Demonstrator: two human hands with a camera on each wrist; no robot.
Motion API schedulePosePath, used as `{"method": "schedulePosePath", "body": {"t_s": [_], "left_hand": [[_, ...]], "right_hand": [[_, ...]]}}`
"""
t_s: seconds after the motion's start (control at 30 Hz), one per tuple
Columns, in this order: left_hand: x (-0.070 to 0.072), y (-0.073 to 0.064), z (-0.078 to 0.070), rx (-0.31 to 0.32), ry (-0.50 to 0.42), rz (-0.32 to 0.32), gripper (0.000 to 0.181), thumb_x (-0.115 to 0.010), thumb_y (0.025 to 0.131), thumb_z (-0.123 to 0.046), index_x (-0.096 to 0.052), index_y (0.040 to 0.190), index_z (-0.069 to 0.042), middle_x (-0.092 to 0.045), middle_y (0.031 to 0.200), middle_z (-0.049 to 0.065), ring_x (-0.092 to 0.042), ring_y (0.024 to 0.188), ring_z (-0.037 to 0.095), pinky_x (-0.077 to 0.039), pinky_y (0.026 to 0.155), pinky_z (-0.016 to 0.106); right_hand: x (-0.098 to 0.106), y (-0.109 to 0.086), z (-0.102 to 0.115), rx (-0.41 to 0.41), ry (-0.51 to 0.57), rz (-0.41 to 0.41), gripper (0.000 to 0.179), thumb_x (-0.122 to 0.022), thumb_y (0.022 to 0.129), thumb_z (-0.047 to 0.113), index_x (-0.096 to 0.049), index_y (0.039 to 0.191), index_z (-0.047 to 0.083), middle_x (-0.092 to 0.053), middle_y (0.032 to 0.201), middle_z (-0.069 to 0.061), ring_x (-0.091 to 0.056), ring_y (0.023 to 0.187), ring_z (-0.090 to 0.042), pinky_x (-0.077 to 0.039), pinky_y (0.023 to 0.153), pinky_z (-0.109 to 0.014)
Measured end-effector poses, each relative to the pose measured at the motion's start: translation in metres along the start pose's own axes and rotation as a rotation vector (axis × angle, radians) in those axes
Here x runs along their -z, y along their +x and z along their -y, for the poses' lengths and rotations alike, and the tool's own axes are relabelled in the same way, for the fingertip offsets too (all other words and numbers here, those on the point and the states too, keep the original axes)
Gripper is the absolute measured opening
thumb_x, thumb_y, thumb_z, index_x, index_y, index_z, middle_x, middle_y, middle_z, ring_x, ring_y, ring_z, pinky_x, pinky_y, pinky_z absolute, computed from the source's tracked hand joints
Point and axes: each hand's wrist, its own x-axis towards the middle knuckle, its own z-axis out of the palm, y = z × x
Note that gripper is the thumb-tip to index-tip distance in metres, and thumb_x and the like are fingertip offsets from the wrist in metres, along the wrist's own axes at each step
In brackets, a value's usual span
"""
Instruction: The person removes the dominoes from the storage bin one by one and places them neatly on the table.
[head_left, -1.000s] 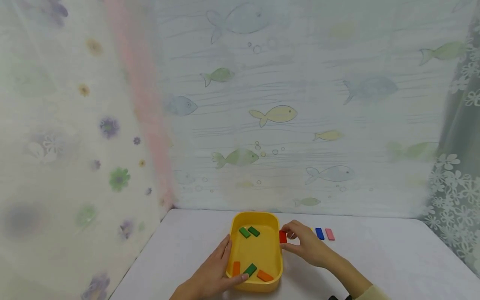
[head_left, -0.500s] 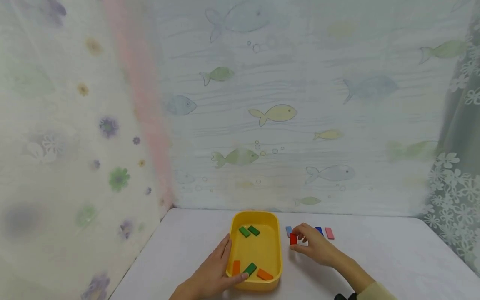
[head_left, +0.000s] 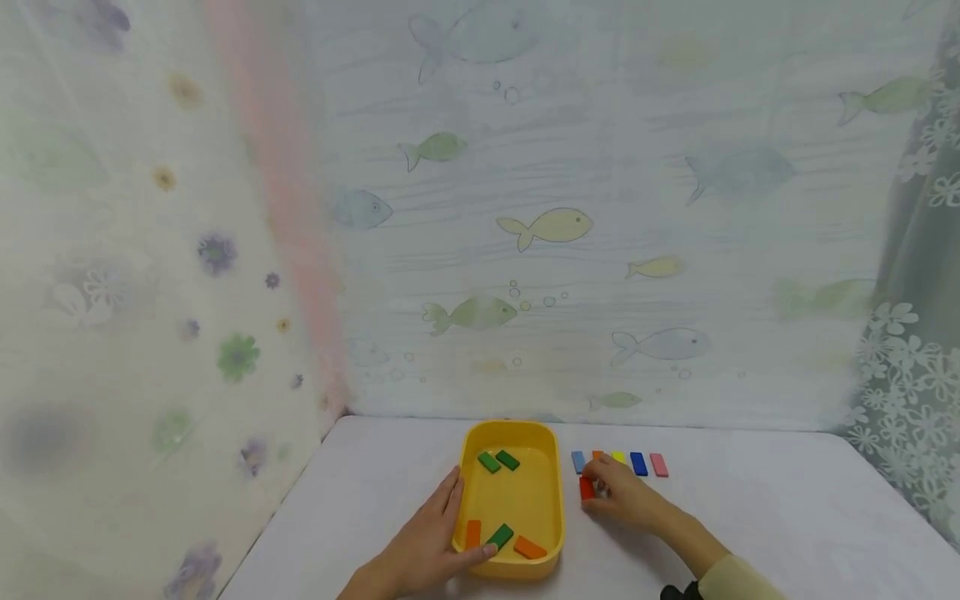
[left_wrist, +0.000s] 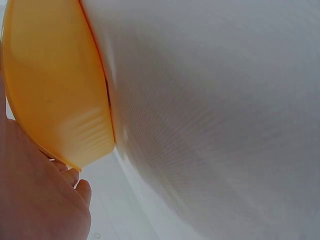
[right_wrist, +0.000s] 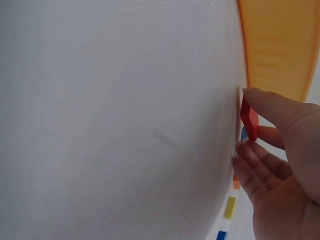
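Note:
A yellow tray [head_left: 512, 504] stands on the white table, holding several flat green and orange blocks. My left hand [head_left: 423, 542] grips its near left corner, fingers along the outer left wall and thumb across the near rim, by a dark green block [head_left: 500, 536]. In the left wrist view those fingers bend at the rim of the tray [left_wrist: 60, 85]. Right of the tray, my right hand [head_left: 628, 493] pinches a red block [head_left: 587, 489] between thumb and fingers, low at the tabletop. The right wrist view has the red block [right_wrist: 249, 119] tilted, near the table surface.
Behind the right hand runs a row of blocks: light blue [head_left: 577, 462], orange [head_left: 597, 455], yellow [head_left: 618, 457], dark blue [head_left: 638, 464] and pink [head_left: 659, 465]. The hand partly covers the orange and yellow ones. A fish-patterned curtain [head_left: 555, 333] hangs at the back.
The right hand has carried the red block from the tray's right rim rightward, then lower and nearer to me. More of the row shows behind it. The left hand stays in place.

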Motion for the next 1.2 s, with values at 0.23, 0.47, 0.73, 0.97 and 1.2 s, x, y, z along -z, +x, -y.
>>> {"method": "schedulePosePath", "body": {"t_s": [0.23, 0.47, 0.73, 0.97, 1.2], "left_hand": [[0.0002, 0.0009, 0.0008, -0.003, -0.007, -0.004, 0.113, -0.048, 0.090, -0.081, -0.014, 0.163, -0.001, -0.007, 0.172, 0.015, -0.027, 0.152, 0.035, -0.032, 0.117, 0.061], [0.0013, 0.0012, -0.0008, 0.005, -0.021, 0.000, 0.113, -0.050, 0.090, -0.080, -0.014, 0.164, -0.002, -0.007, 0.172, 0.015, -0.029, 0.152, 0.035, -0.033, 0.117, 0.061], [0.0011, -0.0005, -0.0025, -0.005, -0.015, -0.006, 0.112, -0.050, 0.091, -0.079, -0.014, 0.163, -0.001, -0.008, 0.171, 0.015, -0.030, 0.151, 0.035, -0.033, 0.116, 0.061], [0.0008, 0.0003, -0.0019, -0.006, -0.015, -0.007, 0.113, -0.049, 0.090, -0.079, -0.014, 0.163, -0.001, -0.007, 0.172, 0.015, -0.028, 0.152, 0.035, -0.032, 0.117, 0.061], [0.0004, -0.0002, -0.0022, 0.001, -0.002, -0.007, 0.114, -0.048, 0.090, -0.081, -0.016, 0.163, 0.000, -0.009, 0.171, 0.015, -0.029, 0.151, 0.035, -0.033, 0.116, 0.060]], "right_hand": [[0.0007, 0.0055, 0.0015, -0.036, -0.011, 0.000, 0.033, -0.082, 0.088, 0.021, -0.065, 0.113, 0.006, -0.058, 0.104, -0.003, -0.055, 0.091, -0.018, -0.056, 0.081, -0.035], [0.0011, 0.0073, 0.0034, -0.076, 0.013, 0.007, 0.035, -0.083, 0.087, 0.019, -0.066, 0.114, 0.003, -0.060, 0.123, -0.019, -0.057, 0.095, -0.022, -0.057, 0.089, -0.047], [0.0002, 0.0052, 0.0039, -0.122, 0.036, 0.000, 0.034, -0.083, 0.087, 0.019, -0.068, 0.115, 0.005, -0.057, 0.133, -0.023, -0.058, 0.097, -0.022, -0.057, 0.090, -0.048], [0.0011, 0.0059, 0.0034, -0.139, 0.041, 0.001, 0.035, -0.084, 0.086, 0.020, -0.069, 0.115, 0.007, -0.061, 0.121, -0.013, -0.058, 0.096, -0.020, -0.058, 0.087, -0.043], [0.0072, 0.0017, 0.0051, -0.104, 0.065, 0.012, 0.038, -0.084, 0.086, 0.022, -0.068, 0.116, 0.005, -0.060, 0.110, -0.008, -0.057, 0.097, -0.023, -0.058, 0.084, -0.041]]}}
